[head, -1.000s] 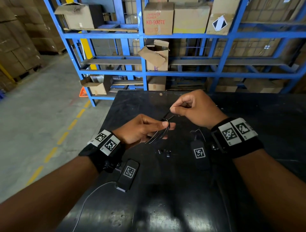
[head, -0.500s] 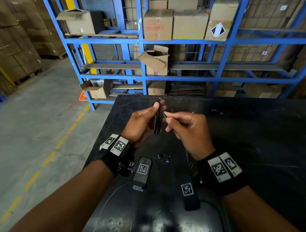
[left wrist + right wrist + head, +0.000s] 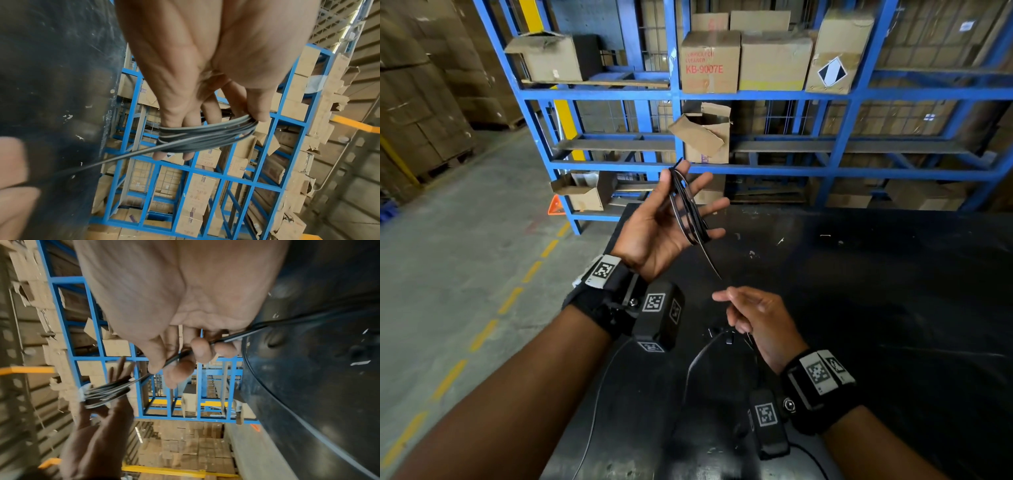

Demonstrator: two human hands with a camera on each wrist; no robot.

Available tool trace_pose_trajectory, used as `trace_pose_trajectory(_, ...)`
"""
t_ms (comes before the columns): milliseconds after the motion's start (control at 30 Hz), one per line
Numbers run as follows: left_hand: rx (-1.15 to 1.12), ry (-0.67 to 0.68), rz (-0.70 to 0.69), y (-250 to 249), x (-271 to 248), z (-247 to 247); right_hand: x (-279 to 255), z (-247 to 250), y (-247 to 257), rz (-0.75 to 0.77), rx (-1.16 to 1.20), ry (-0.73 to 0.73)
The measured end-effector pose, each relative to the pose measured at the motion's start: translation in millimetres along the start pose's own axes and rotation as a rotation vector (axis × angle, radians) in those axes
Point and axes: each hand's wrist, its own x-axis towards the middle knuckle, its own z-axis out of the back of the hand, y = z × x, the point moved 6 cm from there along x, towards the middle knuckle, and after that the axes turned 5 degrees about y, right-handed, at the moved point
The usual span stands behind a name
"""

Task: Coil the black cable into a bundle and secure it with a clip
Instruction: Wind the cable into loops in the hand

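Observation:
The black cable (image 3: 686, 209) is wound in several loops round the straight, spread fingers of my left hand (image 3: 686, 176), which is raised above the black table's (image 3: 876, 308) far edge. In the left wrist view the thumb presses the coil (image 3: 205, 136) against the fingers. One strand (image 3: 710, 260) runs taut from the coil down to my right hand (image 3: 726, 298), which pinches it between thumb and fingers (image 3: 197, 350). The rest of the cable (image 3: 698, 356) trails over the table below that hand. Small black clips (image 3: 726, 337) lie on the table under the right hand.
Blue steel shelving (image 3: 842, 92) with cardboard boxes (image 3: 709, 61) stands behind the table. Concrete floor with a dashed yellow line (image 3: 482, 335) lies to the left. Stacked cartons (image 3: 421, 102) fill the far left.
My left hand has risen and spread its fingers, with the coil still round them. My right hand has dropped back toward me, drawing a strand out from the coil.

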Motion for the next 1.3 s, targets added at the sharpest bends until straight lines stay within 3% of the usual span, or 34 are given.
trace_pose_trajectory(233,-0.041,0.197,0.12,14.5,-16.5,-7.5,14.9,4.6,-10.8,-0.168,-0.058,0.043)
trace_pose_trajectory(367,0.002,0.306,0.294,29.9,-32.8,-8.8,33.7,11.1,8.7,-0.109,-0.132,0.007)
trace_pose_trajectory(467,0.242,0.276,0.394,38.4,-48.0,-2.2,47.4,20.4,34.8,-0.037,-0.34,0.002)
trace_pose_trajectory(600,0.564,0.214,0.458,43.6,-56.9,10.2,61.1,24.6,63.2,-0.029,-0.613,0.101)
trace_pose_trajectory(733,0.886,0.258,0.444,50.0,-55.5,12.0,65.9,17.4,79.5,-0.021,-0.769,0.177)
trace_pose_trajectory(833,0.967,0.235,0.444,53.5,-53.0,8.7,64.3,9.6,88.7,0.013,-0.829,0.167)
trace_pose_trajectory(1033,0.899,0.015,0.25,51.9,-43.5,30.2,48.9,-0.7,91.8,0.06,-0.681,0.047)
trace_pose_trajectory(1167,0.829,-0.094,0.066,51.5,-40.9,24.8,31.4,-5.0,82.0,0.112,-0.37,-0.133)
trace_pose_trajectory(1300,0.651,-0.241,-0.057,56.1,-38.1,26.5,17.9,-10.0,65.9,0.066,-0.001,-0.191)
